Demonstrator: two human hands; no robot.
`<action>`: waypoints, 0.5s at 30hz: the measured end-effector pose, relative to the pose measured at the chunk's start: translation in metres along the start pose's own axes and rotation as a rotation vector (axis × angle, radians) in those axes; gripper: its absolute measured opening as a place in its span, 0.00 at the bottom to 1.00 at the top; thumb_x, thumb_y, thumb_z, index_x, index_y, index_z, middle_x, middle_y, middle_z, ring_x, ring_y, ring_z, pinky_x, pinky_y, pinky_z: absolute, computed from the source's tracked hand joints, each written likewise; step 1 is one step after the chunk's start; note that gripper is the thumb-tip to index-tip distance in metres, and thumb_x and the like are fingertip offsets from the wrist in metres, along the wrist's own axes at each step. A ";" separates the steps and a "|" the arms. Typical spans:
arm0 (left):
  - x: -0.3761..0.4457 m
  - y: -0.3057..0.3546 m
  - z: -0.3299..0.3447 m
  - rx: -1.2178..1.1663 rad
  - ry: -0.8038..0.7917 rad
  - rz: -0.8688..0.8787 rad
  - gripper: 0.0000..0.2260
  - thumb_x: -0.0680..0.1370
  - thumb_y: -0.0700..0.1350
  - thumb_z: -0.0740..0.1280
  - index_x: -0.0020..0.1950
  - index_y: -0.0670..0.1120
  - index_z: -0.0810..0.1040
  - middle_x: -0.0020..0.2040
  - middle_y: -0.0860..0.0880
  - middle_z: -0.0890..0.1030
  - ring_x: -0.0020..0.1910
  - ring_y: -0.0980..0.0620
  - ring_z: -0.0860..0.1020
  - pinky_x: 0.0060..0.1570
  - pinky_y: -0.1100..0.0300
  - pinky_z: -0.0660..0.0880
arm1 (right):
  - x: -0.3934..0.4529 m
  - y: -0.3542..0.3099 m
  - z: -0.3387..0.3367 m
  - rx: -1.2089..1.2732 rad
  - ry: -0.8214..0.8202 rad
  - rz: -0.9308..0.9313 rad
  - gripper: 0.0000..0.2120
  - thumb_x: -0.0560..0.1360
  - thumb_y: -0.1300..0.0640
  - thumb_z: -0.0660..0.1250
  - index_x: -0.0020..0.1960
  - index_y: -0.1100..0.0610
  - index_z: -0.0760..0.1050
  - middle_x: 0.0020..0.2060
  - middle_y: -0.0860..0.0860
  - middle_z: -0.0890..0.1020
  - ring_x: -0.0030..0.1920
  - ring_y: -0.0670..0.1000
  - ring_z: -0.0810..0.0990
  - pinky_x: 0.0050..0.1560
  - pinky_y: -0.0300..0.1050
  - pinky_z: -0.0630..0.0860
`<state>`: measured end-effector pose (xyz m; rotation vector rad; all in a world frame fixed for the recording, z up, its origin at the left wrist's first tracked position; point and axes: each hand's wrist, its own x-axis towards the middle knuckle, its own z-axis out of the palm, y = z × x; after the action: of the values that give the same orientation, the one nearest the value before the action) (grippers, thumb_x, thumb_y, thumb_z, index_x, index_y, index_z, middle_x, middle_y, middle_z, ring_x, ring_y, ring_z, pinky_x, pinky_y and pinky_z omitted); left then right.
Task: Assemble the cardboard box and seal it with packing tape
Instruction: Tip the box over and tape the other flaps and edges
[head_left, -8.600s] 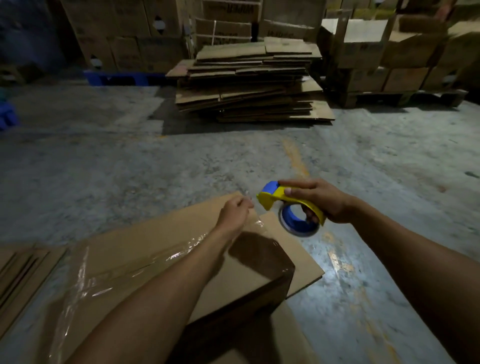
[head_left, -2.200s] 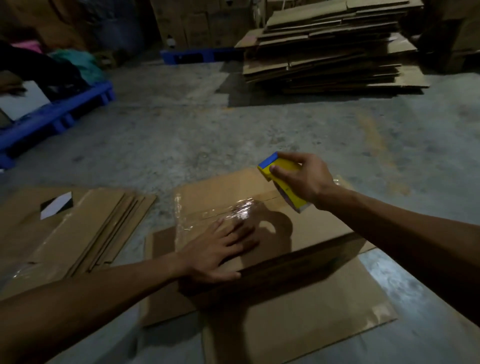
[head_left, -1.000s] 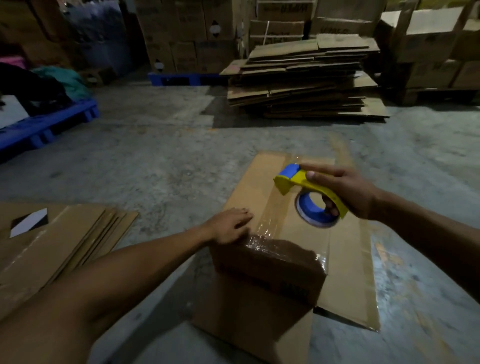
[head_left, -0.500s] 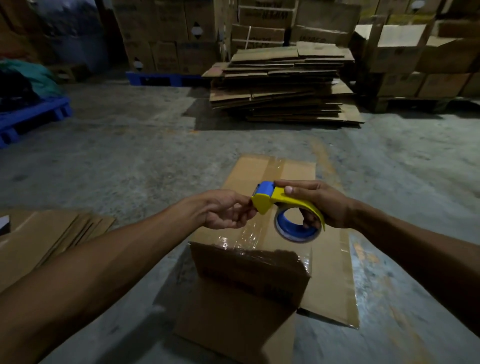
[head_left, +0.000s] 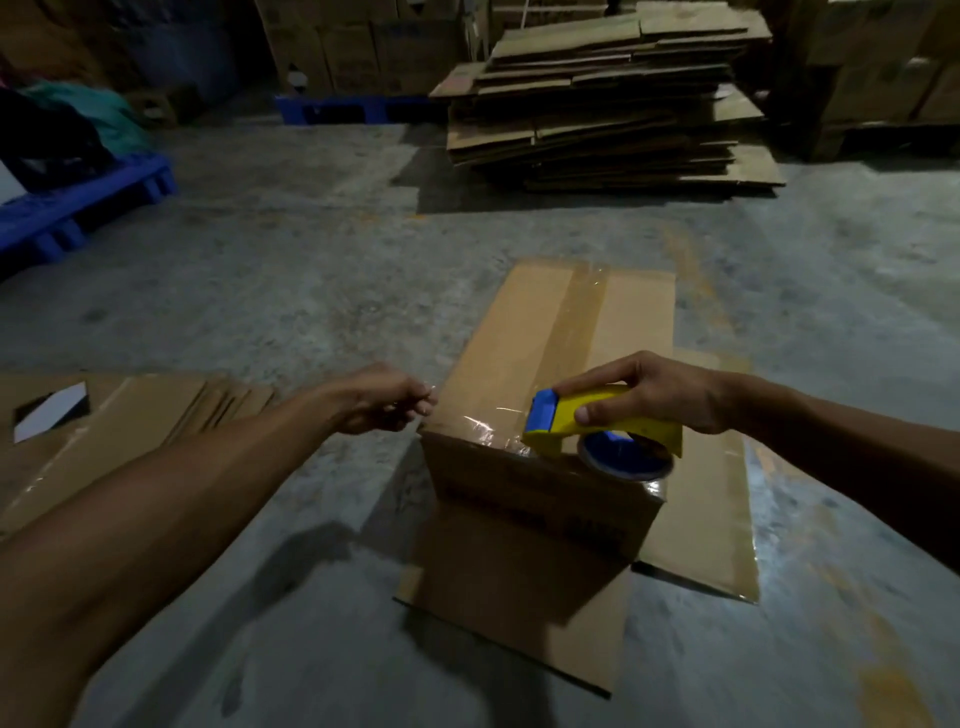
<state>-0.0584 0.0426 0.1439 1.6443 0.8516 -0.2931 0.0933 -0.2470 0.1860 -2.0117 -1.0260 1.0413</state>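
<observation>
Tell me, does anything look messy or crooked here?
A little. The clear tape at the near edge of the cardboard box is wrinkled and bunched instead of flat, beside the yellow tape dispenser in the right hand. The stack of flattened cardboard behind sits unevenly, sheets jutting out.

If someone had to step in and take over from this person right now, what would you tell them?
Right hand grips the yellow tape dispenser, which sits at the near end of the box.
Left hand is closed just left of the box, pinching what looks like the clear tape end.
The box stands on flat cardboard on the floor.
Done: box folded, one tape strip runs along the top seam.
Left: lay the strip across the near end, press it down, cut.
</observation>
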 end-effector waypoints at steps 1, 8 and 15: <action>0.002 -0.007 0.003 0.033 0.047 0.022 0.11 0.82 0.39 0.58 0.44 0.42 0.77 0.33 0.49 0.76 0.30 0.55 0.68 0.31 0.63 0.62 | 0.004 -0.002 0.004 -0.017 -0.009 -0.003 0.20 0.70 0.45 0.71 0.61 0.40 0.78 0.59 0.45 0.79 0.55 0.51 0.79 0.55 0.47 0.80; 0.022 -0.036 -0.002 0.247 0.356 0.253 0.09 0.80 0.44 0.63 0.49 0.43 0.81 0.43 0.45 0.83 0.39 0.51 0.78 0.38 0.58 0.73 | 0.024 -0.009 0.017 -0.080 -0.001 -0.019 0.19 0.71 0.44 0.70 0.62 0.38 0.76 0.59 0.46 0.78 0.55 0.49 0.79 0.53 0.46 0.80; 0.029 -0.051 0.004 0.413 0.436 0.362 0.07 0.79 0.46 0.65 0.45 0.47 0.81 0.37 0.50 0.83 0.35 0.57 0.80 0.34 0.62 0.73 | 0.030 -0.007 0.020 -0.118 -0.030 -0.022 0.24 0.65 0.38 0.69 0.62 0.36 0.76 0.60 0.46 0.78 0.56 0.50 0.78 0.56 0.50 0.80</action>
<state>-0.0713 0.0509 0.0874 2.2597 0.8246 0.1639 0.0850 -0.2145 0.1720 -2.0789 -1.1465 1.0231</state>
